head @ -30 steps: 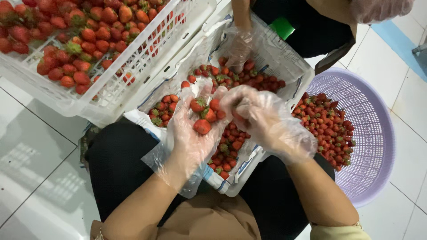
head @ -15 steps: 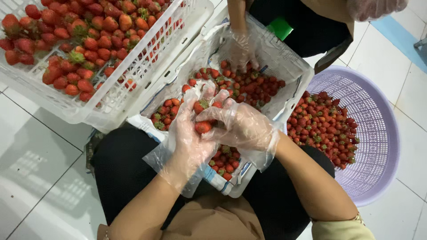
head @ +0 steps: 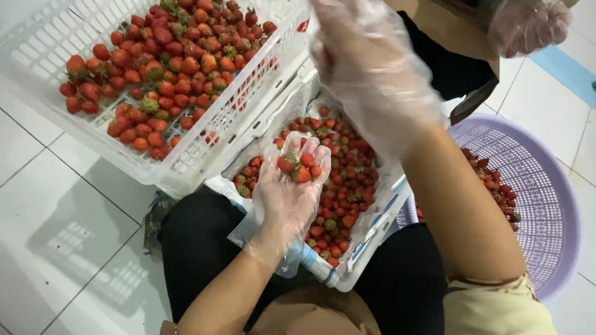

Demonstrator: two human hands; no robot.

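My left hand (head: 284,201), in a thin clear plastic glove, lies palm up and cups a few small red strawberries (head: 298,166). It hovers over a plastic-lined white box (head: 367,247) full of strawberries that rests on my lap. My right hand (head: 367,62), also gloved, is raised high and close to the camera, blurred, near the corner of the white crate (head: 205,152). Whether it holds anything is unclear.
The white slotted crate at upper left holds many strawberries with green caps. A purple round basket (head: 549,205) with more strawberries stands on the tiled floor at right. Another person's gloved hand (head: 528,25) shows at the top right, above a dark garment.
My right hand has left my left palm and swung up toward the camera and the crate. My left hand stays cupped with the strawberries. The other person's hand has left the box.
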